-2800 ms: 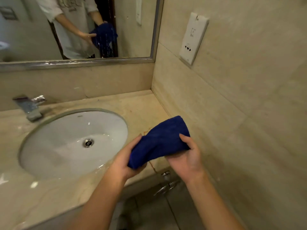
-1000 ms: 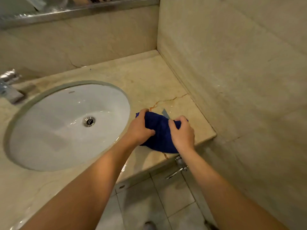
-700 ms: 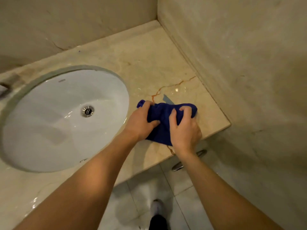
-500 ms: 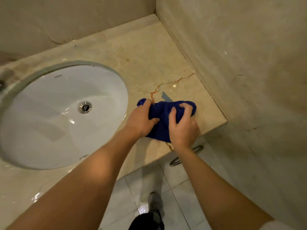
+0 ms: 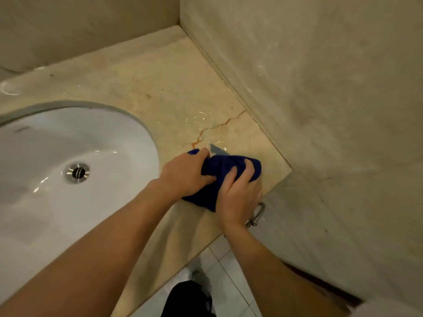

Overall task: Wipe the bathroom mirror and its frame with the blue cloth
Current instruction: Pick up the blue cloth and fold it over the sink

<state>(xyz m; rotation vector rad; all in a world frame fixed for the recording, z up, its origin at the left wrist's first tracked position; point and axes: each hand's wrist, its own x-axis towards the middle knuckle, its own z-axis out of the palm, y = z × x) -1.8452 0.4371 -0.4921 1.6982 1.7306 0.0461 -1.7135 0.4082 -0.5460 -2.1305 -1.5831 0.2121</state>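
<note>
Left hand (image 5: 186,172): fingers curled, gripping blue cloth (image 5: 225,167) at 9 o'clock.
Right hand (image 5: 240,193): clenched on its 3 o'clock side.
Risk: wet marble countertop (image 5: 160,88) could leave the cloth streaking the mirror.

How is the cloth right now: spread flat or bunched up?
Bunched up. The cloth sits in a rumpled wad on the counter, with the left hand and right hand gripping it.
</note>
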